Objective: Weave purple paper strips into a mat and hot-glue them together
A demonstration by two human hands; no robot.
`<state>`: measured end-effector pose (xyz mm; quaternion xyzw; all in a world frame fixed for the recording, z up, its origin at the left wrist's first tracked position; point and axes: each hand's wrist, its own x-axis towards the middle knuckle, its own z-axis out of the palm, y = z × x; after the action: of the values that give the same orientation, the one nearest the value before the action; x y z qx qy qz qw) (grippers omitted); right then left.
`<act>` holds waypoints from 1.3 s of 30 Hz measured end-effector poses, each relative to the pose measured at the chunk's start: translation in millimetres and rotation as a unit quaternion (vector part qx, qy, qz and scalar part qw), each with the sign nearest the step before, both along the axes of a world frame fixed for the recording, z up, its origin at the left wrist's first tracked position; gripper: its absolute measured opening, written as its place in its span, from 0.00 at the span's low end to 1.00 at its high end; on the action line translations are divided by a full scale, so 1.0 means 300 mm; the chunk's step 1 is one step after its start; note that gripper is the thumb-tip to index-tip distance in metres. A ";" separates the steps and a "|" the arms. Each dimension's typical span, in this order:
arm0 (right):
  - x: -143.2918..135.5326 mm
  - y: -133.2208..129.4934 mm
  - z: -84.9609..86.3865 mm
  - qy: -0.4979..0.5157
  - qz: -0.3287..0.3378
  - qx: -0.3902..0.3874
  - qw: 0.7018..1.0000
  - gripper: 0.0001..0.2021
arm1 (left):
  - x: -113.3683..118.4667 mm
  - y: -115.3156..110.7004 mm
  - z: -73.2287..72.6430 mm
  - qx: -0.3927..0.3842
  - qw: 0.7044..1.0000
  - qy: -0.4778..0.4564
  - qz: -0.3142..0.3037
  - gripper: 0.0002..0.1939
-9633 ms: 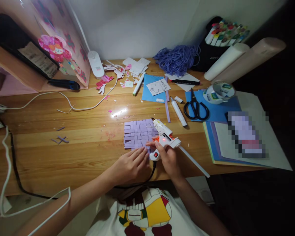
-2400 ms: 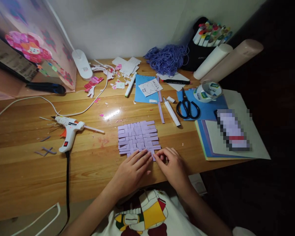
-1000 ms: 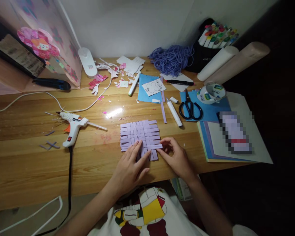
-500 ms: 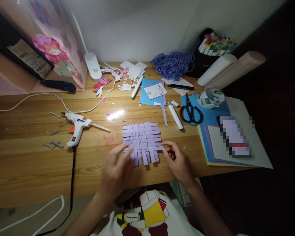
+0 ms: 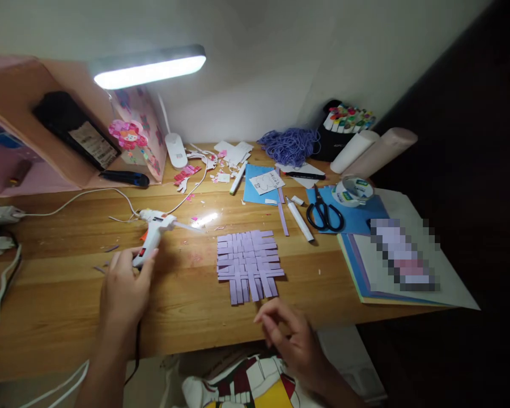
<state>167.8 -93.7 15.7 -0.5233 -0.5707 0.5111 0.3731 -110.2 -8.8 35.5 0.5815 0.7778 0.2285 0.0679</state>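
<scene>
The person's right hand (image 5: 291,340) is nearest, in the air at the front edge of the counter (image 5: 187,326), fingers loosely bent and with nothing visible in its grasp. The left hand (image 5: 125,289) closes around the lower handle of a white glue gun (image 5: 155,229), its dark cord (image 5: 138,345) running down past the wrist. Between and beyond the hands, a woven purple paper mat (image 5: 250,263) lies flat, strip ends sticking out; the gun's glue stick (image 5: 187,226) points toward it.

Purple scraps (image 5: 111,248) lie beside the left hand, partly covered by it. Right of the mat rests a stack of coloured paper (image 5: 365,277) with a blurred-out item (image 5: 402,255) on top. Behind the mat are an uncapped white marker (image 5: 300,220), a loose purple strip (image 5: 283,220) and black scissors (image 5: 335,217), with a tape roll (image 5: 348,194) near the scissors. A white cable (image 5: 72,198) crosses behind the gun. Farther back sit blue yarn (image 5: 287,147) and a marker case (image 5: 334,148); a lit lamp (image 5: 153,69) hides part of a pink box (image 5: 15,76).
</scene>
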 end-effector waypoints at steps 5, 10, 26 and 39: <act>-0.058 -0.008 0.052 0.233 -0.001 -0.049 0.971 0.26 | 0.369 -0.161 0.070 0.036 0.955 -0.173 -0.237 0.06; 0.017 -0.034 0.034 0.191 -0.297 -0.099 0.930 0.12 | 0.599 -0.259 0.038 0.048 0.892 -0.153 -0.423 0.03; 0.125 -0.176 -0.131 0.115 -0.358 -0.060 0.925 0.13 | 0.646 -0.065 -0.136 -0.052 0.947 0.048 -0.313 0.07; 0.096 -0.173 -0.133 0.154 -0.249 -0.161 0.943 0.14 | 0.556 -0.047 -0.137 -0.054 0.950 -0.154 -0.266 0.10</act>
<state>196.6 -145.5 -24.2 -0.6167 -0.2684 0.5612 0.4823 56.5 -22.8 -5.7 0.7207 0.5862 0.2460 0.2766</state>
